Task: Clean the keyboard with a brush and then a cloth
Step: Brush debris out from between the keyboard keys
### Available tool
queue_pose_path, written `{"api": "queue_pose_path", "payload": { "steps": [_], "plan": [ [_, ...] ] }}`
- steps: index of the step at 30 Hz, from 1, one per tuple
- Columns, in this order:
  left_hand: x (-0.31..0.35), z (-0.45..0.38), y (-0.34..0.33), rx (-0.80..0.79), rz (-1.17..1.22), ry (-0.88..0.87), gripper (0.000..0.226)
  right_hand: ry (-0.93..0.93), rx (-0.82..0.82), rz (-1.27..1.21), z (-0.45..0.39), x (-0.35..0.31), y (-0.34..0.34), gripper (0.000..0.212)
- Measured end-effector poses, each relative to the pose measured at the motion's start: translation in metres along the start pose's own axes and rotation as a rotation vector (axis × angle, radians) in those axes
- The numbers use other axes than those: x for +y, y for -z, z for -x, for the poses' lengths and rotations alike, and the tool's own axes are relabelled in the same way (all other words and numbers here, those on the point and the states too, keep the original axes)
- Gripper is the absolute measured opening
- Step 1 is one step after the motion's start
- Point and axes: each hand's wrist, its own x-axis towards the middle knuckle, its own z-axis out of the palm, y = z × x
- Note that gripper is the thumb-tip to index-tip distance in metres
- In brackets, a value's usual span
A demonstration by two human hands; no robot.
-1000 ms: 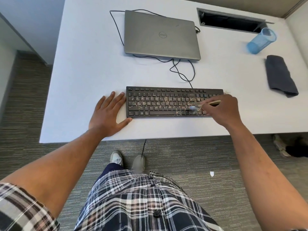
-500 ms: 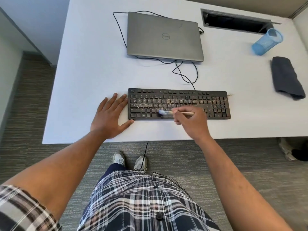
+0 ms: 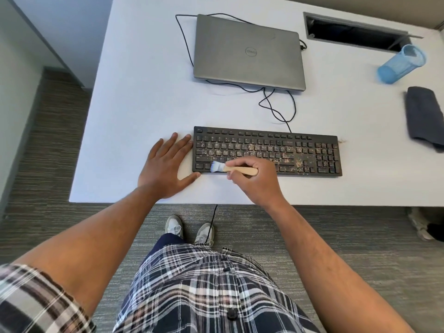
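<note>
A black keyboard (image 3: 310, 150) speckled with crumbs lies near the front edge of the white desk (image 3: 144, 97). My right hand (image 3: 257, 181) grips a small wooden-handled brush (image 3: 236, 168). Its pale blue bristles rest on the bottom key row near the keyboard's left end. My left hand (image 3: 165, 168) lies flat on the desk, fingers straight, touching the keyboard's left edge. A dark grey cloth (image 3: 424, 116) lies folded at the right side of the desk.
A shut grey laptop (image 3: 248, 52) sits behind the keyboard, with black cables (image 3: 276, 109) looping between them. A blue plastic cup (image 3: 400, 64) stands at the back right beside a cable slot (image 3: 353, 34). A few crumbs lie off the keyboard's right end.
My right hand has swept the brush leftward along the lower keys, from the right part of the keyboard to near its left end. My left hand has stayed in place.
</note>
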Motion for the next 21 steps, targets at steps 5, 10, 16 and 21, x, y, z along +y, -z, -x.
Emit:
{"api": "queue_pose_path", "payload": {
  "steps": [5, 10, 16, 21],
  "plan": [
    [-0.001, -0.001, -0.001, -0.004, -0.012, -0.002, 0.09, -0.012, -0.005, -0.004, -0.007, -0.002, -0.013, 0.018],
    [-0.001, -0.001, -0.001, -0.005, -0.014, 0.004, 0.09, -0.041, -0.013, -0.011, -0.008, 0.002, -0.012, 0.01],
    [-0.001, -0.001, -0.001, -0.013, -0.021, 0.004, 0.09, 0.005, 0.057, 0.041, -0.007, 0.002, -0.014, 0.005],
    [-0.001, -0.001, -0.001, -0.018, -0.023, 0.003, 0.089, 0.011, 0.132, 0.121, -0.003, 0.003, -0.002, 0.012]
  ]
}}
